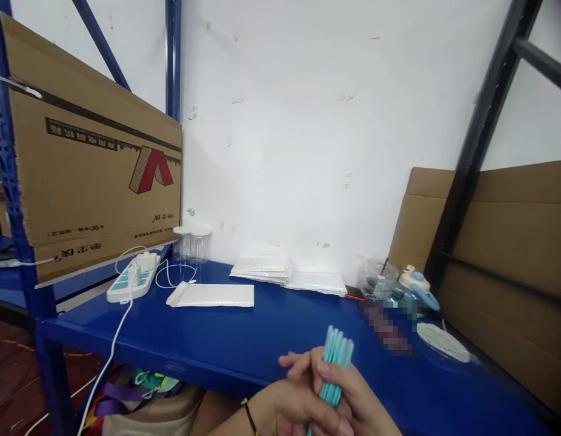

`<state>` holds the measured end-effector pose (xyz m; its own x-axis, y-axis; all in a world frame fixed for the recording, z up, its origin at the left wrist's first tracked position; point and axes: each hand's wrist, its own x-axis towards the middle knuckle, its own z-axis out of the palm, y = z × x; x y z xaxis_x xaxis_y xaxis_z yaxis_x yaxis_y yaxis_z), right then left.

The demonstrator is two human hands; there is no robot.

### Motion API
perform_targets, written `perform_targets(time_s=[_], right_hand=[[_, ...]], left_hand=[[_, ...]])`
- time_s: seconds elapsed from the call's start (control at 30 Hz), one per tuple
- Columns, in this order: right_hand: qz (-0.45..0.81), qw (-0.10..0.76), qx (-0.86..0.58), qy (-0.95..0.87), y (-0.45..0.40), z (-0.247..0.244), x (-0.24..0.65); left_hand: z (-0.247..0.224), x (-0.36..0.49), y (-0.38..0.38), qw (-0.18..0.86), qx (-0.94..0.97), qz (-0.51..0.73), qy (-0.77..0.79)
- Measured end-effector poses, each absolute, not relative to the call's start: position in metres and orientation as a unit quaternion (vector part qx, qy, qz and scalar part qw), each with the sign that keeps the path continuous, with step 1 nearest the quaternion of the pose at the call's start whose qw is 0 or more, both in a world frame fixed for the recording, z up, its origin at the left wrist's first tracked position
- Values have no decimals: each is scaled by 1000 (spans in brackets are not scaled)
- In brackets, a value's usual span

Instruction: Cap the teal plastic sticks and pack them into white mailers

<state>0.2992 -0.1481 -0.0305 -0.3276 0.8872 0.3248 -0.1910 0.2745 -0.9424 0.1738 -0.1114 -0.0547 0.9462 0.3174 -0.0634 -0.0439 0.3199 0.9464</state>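
Near the bottom of the view, a bundle of thin light-blue sticks [337, 350] stands nearly upright, tilted a little to the right. My left hand [287, 402], with a dark cord bracelet on its wrist, closes on the lower part of the bundle, its thumb lying across it. From the right, my right hand [360, 390] grips the same sticks higher up, thumb pressed on their front. The sticks' upper ends stick out above the fingers. Their lower ends are mostly hidden by the hands, and some fingers overlap.
On the blue table [208, 336] lie a white padded envelope [212, 295], stacked white envelopes [262, 266] and a power strip [132, 278] with cables. Two lidded clear jars [199, 247] stand behind. A teal bottle [414, 290] and a white disc [443, 342] are at right. Cardboard [94, 157] flanks the left.
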Motion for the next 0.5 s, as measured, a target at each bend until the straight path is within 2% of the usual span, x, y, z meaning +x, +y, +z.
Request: perform_targets(time_s=[0.07, 0.1, 0.17, 0.23, 0.33, 0.5], right_hand=[[609, 577, -212, -501, -149, -27, 305], [628, 610, -178, -449, -148, -25, 311], [651, 656, -129, -361, -147, -22, 323], [654, 676, -113, -320, -148, -22, 332], [657, 673, -123, -316, -150, -30, 334], [662, 661, -155, -317, -151, -42, 329]], left_hand=[[-47, 153, -101, 651, 738, 102, 146], [-42, 140, -92, 548, 796, 149, 211], [-33, 115, -63, 312, 829, 271, 376], [-30, 97, -28, 137, 817, 276, 487], [-36, 87, 16, 28, 779, 154, 607], [-45, 83, 42, 11, 801, 97, 591]])
